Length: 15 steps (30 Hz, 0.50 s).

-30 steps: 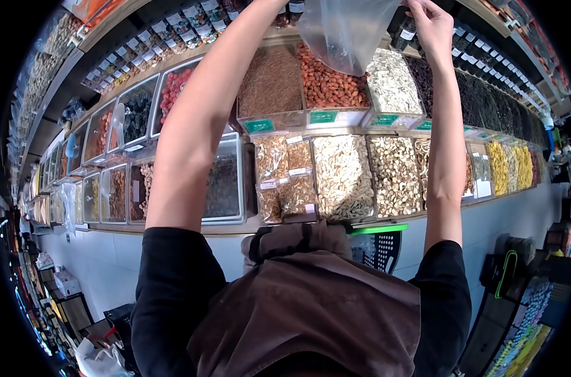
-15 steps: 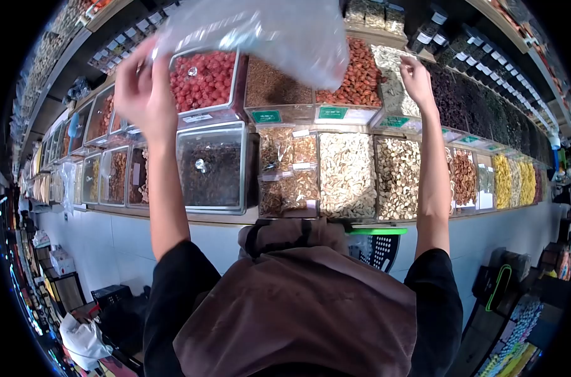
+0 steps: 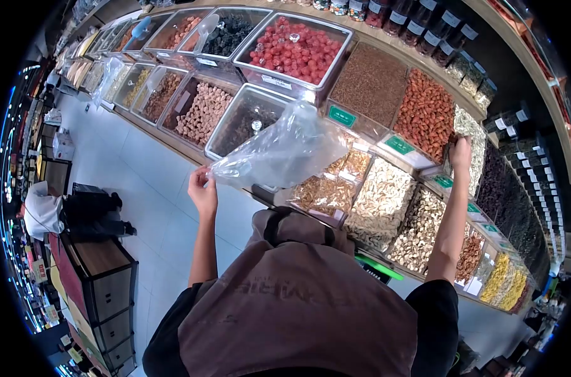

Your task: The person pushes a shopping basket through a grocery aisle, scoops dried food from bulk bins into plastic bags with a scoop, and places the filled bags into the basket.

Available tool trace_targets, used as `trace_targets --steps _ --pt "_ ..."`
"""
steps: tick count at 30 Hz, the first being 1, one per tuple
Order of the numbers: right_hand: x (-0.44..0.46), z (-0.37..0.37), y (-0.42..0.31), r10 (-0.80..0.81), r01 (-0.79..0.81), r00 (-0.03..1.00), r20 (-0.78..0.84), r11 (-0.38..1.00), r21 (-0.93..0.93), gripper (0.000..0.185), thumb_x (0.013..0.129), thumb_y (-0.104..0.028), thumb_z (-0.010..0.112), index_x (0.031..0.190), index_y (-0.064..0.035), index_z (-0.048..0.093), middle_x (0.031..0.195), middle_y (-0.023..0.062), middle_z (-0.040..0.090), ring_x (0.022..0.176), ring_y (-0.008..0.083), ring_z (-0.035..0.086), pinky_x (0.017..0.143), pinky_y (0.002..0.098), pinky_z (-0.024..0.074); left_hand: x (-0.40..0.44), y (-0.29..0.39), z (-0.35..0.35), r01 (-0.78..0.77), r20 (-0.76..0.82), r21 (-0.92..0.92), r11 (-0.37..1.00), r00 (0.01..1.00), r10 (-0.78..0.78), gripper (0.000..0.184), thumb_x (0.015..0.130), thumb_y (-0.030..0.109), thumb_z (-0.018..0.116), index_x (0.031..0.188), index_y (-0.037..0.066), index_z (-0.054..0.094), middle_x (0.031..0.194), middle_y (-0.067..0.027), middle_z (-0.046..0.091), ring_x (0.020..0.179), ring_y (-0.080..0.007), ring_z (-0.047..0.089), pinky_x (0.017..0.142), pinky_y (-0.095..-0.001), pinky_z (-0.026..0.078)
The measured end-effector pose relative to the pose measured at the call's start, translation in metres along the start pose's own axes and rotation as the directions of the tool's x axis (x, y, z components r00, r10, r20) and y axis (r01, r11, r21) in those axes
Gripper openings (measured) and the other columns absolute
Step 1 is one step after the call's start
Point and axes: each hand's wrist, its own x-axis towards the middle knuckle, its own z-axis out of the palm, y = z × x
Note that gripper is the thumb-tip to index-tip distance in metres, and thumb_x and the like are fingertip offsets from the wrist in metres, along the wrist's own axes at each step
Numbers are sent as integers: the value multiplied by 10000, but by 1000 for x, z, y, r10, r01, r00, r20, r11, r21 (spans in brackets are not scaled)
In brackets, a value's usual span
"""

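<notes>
L hand (image 3: 203,192), ctr-left of frame, pinched clear, crinkled plastic bag (image 3: 284,149), long axis up-right; R hand (image 3: 461,154), mid-right, farther, grip unclear.

1. Round red fruit (image 3: 285,56) fills a bin (image 3: 298,93) under a clear lid (image 3: 293,38) with a round knob.
2. Fine reddish-brown seeds (image 3: 370,81) lie in the adjoining bin, behind a green label (image 3: 341,116).
3. White-labelled jars (image 3: 417,28) stand in rows beyond.
4. A person (image 3: 39,210) in white is beside a wood-topped cabinet (image 3: 97,254) on pale floor tiles (image 3: 150,220).
</notes>
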Motion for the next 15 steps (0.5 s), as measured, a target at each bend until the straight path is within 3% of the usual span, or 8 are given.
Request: trace_targets --steps 2,5,6,7,8,10,12,15 --pt "0 -3 4 -15 17 999 -33 998 63 193 818 -54 589 995 -34 663 1048 211 618 967 417 624 837 477 506 -6 -31 -4 117 -41 10 993 992 -116 140 881 -62 624 1018 -32 610 1151 -149 641 1021 -181 642 870 -284 513" --pt "-7 -17 -3 -96 104 990 -105 992 74 154 767 -51 646 915 -13 662 972 223 598 914 415 612 820 466 503 -3 -57 -22 172 -101 108 979 982 -161 155 876 -31 631 1031 -40 629 1056 -123 661 929 -166 639 792 -278 516" --pt "-4 -13 8 -95 98 994 -62 994 50 227 835 -211 722 902 0 672 993 236 607 945 417 608 832 471 490 -3 -65 -26 156 -134 80 984 980 -145 153 876 -11 631 1025 -44 633 1019 -107 657 893 -152 624 764 -272 510" --pt "1 -10 16 -68 70 997 -33 996 50 241 824 -206 733 904 13 670 984 239 608 928 423 610 828 475 493 -1 -73 -28 246 -182 39 968 955 -236 129 881 -33 615 1009 -39 635 954 -101 654 862 -147 609 754 -282 513" --pt "-2 -22 4 -52 59 992 -113 997 57 265 826 -225 744 901 21 683 939 238 634 880 410 638 807 463 507 2 -84 -33 271 -173 -13 962 947 -269 115 894 -22 611 1008 -32 628 955 -90 647 849 -145 602 743 -280 510" --pt "5 -39 -10 -5 -15 998 62 947 320 244 837 -235 743 907 -2 724 902 232 666 875 383 654 796 427 522 3 -95 -27 297 -140 -60 953 943 -302 101 908 -11 607 1007 -24 621 957 -79 640 835 -142 596 733 -278 506" --pt "10 -32 -14 -57 32 997 44 905 424 258 854 -207 733 967 24 714 972 238 692 878 327 689 788 399 527 5 -90 -31 325 -118 6 946 939 -322 73 925 7 604 998 3 611 967 -61 630 820 -129 584 702 -265 491" --pt "11 -33 -17 -17 -7 999 51 898 441 243 874 -196 711 993 16 706 973 227 701 880 320 694 798 392 529 0 -78 -23 319 -125 -9 948 940 -318 36 930 19 613 965 20 608 945 -42 625 800 -107 567 671 -245 466"
